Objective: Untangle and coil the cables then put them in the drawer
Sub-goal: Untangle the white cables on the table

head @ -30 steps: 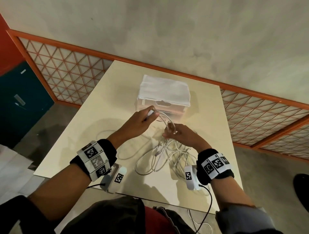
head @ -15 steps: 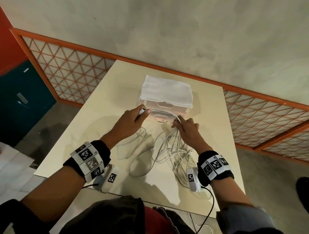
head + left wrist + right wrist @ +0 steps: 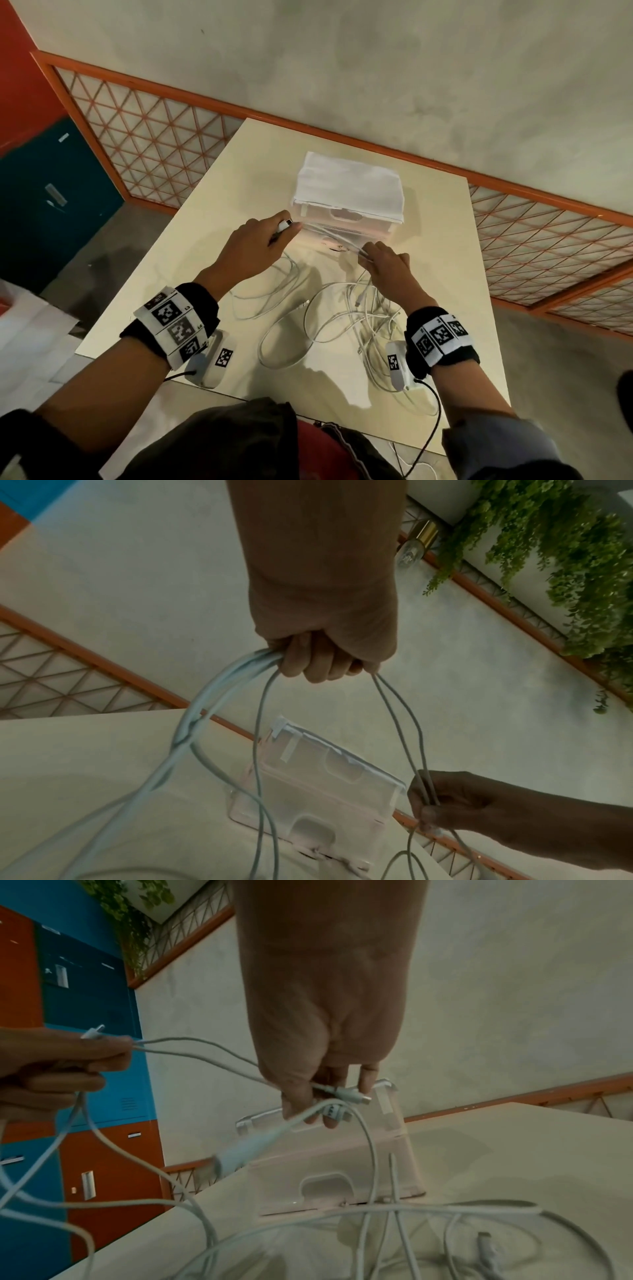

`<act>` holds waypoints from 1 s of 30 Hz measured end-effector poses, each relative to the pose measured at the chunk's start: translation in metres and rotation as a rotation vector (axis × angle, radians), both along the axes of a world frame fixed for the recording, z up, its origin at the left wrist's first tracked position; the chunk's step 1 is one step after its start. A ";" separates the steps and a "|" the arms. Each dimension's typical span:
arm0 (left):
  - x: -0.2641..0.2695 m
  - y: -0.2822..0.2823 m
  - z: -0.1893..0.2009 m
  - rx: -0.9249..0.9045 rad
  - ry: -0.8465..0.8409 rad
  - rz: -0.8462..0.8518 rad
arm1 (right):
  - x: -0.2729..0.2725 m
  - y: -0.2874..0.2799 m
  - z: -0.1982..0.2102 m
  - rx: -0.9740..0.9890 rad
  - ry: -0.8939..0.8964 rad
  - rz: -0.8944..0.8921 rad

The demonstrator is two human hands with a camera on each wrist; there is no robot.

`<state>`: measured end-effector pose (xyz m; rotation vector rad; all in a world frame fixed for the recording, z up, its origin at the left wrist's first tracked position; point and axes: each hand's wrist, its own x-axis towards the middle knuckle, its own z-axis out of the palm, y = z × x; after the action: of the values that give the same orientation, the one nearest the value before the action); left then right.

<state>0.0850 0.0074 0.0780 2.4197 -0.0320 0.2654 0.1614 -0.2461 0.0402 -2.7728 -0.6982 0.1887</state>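
On the left side of the worktop [image 3: 191, 219], your left hand [image 3: 255, 245] grips a white plug with its metal tip poking out past the thumb, fingers curled round several cable strands. Since a second ago, it has swung out to the left and the right hand has pulled away from it, so a short run of white cable [image 3: 329, 236] that hung in a loop between them is now drawn nearly straight in front of the drawer unit [image 3: 346, 202]. That reads as one cable being teased free of the rest; no coil has been made yet. Between your wrists, the tangle of white cables [image 3: 342, 318] lies loose on the worktop, several plugs showing. Behind it stands the translucent drawer unit, a white cloth on top; whether its drawers are fully shut is hard to tell. Your right hand [image 3: 385, 265] pinches two cable strands together, with connector ends held against its fingers. No brand or readable writing shows; one plug bears small marks too blurred to read
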 end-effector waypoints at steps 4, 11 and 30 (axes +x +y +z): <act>-0.002 0.006 0.002 0.008 0.001 0.018 | 0.004 0.002 -0.001 0.003 0.139 -0.046; -0.003 0.025 0.000 0.052 0.030 0.086 | 0.003 0.019 -0.007 0.238 0.244 0.003; -0.035 0.047 -0.031 0.268 0.183 0.267 | -0.039 0.111 -0.049 -0.076 0.615 0.268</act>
<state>0.0497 0.0542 0.0470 2.7050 0.3611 0.1667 0.1227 -0.1354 -0.0086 -2.4540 -0.8865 1.0803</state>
